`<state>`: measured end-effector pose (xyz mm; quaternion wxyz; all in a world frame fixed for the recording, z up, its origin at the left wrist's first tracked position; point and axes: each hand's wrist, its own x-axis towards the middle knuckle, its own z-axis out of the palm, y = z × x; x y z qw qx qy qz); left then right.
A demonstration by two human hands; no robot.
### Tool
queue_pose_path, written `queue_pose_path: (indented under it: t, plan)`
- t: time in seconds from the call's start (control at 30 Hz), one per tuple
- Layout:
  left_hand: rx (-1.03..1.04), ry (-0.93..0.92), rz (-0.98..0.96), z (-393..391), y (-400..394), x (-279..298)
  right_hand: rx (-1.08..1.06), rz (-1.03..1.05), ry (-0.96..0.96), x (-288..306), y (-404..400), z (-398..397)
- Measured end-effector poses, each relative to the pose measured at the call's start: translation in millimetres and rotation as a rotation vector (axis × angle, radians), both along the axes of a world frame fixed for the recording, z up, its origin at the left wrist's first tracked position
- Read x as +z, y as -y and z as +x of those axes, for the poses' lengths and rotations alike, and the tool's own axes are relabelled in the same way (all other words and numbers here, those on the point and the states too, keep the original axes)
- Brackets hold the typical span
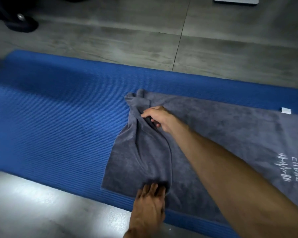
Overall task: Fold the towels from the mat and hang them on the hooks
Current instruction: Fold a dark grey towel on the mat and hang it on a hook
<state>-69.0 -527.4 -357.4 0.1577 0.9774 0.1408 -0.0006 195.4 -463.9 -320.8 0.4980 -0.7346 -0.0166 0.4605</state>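
— Where's the towel sitting?

— I've got the grey towel point(205, 134) spread over the right part of the blue ribbed mat point(58, 126), running off the frame on the right. Its left end is bunched up, with creases running from the far corner down to the near edge. A white logo point(290, 168) with lettering shows on the right side, and a small white tag point(286, 110) sticks out of the far edge.

— And the hands?

— The right hand point(157, 118) is out over the far part of that bunched end. I see its fingers curled, thumb and fingertips pinching a fold of the cloth. The forearm crosses the towel from the lower right.

— The left one?

— The left hand point(149, 201) lies flat on the near edge of the towel, palm down, fingers held close together and pressing the cloth onto the mat.

— What's around it?

— Grey concrete floor point(127, 31) on both sides of the mat, with a bright patch of light at the near left. Something dark point(15, 19) sits in the far left corner; I can't make it out. A pale flat object point(236, 0) is cut off by the top edge.
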Motion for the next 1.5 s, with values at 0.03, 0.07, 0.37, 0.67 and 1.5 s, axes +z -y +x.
queue_pose_path:
  t: [0.03, 0.07, 0.37, 0.67, 1.5]
  plan:
    - [-0.006, 0.065, 0.014, -0.3, 0.0, 1.2, -0.041, 0.041, 0.048, -2.0, 4.3, 3.1]
    - [-0.025, 0.14, 0.018, -0.1, -0.8, 3.4, -0.073, 0.069, 0.124, -2.9, 10.4, 6.6]
    - [-0.236, 0.4, -0.15, 22.0, 42.3, 20.5, -0.246, 0.114, 0.366, -15.3, 150.1, 54.3]
    - [-0.379, 0.28, -0.278, 72.0, 139.9, 15.7, -0.346, 0.032, 0.368, -15.0, 251.5, 78.5]
    - [0.481, 0.062, -0.516, -24.9, -42.4, -12.2, 0.431, -0.495, 0.839, -15.4, 23.7, -57.5]
